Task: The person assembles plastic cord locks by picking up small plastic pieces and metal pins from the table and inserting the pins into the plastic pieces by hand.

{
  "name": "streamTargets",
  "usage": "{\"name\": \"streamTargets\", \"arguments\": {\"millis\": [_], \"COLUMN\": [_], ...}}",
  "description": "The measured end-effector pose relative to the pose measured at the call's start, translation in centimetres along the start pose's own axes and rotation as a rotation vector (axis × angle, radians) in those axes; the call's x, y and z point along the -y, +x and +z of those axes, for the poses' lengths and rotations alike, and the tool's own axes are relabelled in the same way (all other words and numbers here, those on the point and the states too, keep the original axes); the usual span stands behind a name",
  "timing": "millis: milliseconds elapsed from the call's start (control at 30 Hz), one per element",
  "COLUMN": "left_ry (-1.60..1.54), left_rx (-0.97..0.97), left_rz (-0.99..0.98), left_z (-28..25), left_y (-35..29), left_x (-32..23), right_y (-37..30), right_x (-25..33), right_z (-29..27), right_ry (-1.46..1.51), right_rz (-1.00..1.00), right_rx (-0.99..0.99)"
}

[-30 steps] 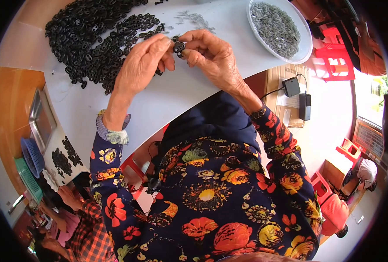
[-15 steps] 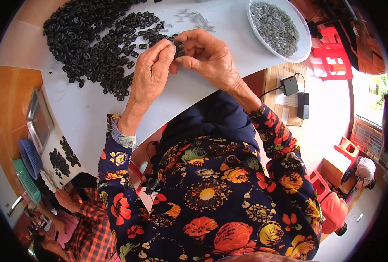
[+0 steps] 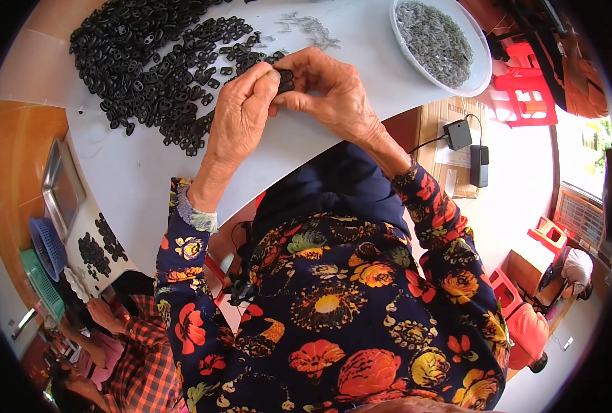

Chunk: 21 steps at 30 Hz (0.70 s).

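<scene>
Both hands meet over the white table (image 3: pixel 140 189). Between them is a small black two-hole plastic piece (image 3: pixel 286 80). My left hand (image 3: pixel 242 107) is closed, its thumb and forefinger pinching at the left end of the piece. My right hand (image 3: pixel 337 89) curls round the other side, thumb below and fingers above. The fingertips partly hide the piece, and whether a smaller part is held with it cannot be made out. Just beyond and left of the hands spreads a big pile of similar black pieces (image 3: pixel 140 65).
A round clear tub (image 3: pixel 483 63) of small translucent slivers (image 3: pixel 433 45) stands at the right, with loose slivers (image 3: pixel 311 29) beyond my hands. Right of my lap is a cardboard box (image 3: pixel 450 113) with black adapters. A person in a checked shirt (image 3: pixel 147 344) sits left, near baskets (image 3: pixel 47 248).
The black piece has turned slightly between my fingers and shows a smoother, flatter side. Both hands stay almost in place.
</scene>
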<state>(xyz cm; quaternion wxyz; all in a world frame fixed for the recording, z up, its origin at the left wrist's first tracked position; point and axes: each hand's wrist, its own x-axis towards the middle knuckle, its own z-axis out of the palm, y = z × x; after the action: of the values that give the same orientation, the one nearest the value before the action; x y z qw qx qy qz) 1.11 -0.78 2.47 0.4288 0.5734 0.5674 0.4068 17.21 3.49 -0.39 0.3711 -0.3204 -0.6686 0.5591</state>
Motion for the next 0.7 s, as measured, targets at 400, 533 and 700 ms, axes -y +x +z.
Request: {"name": "streamTargets", "arguments": {"millis": [400, 533, 700], "left_ry": [-0.016, -0.009, 0.046], "left_rx": [-0.005, -0.010, -0.002], "left_rz": [0.075, 0.086, 0.156], "left_z": [0.3, 0.3, 0.4], "left_y": [-0.2, -0.3, -0.4], "left_x": [0.9, 1.0, 1.2], "right_y": [-0.1, -0.1, -0.3], "right_x": [0.4, 0.3, 0.5], "right_z": [0.2, 0.3, 0.4], "right_ry": [-0.171, -0.182, -0.226], "right_rz": [-0.199, -0.238, -0.226], "right_rx": [-0.055, -0.054, -0.037]}}
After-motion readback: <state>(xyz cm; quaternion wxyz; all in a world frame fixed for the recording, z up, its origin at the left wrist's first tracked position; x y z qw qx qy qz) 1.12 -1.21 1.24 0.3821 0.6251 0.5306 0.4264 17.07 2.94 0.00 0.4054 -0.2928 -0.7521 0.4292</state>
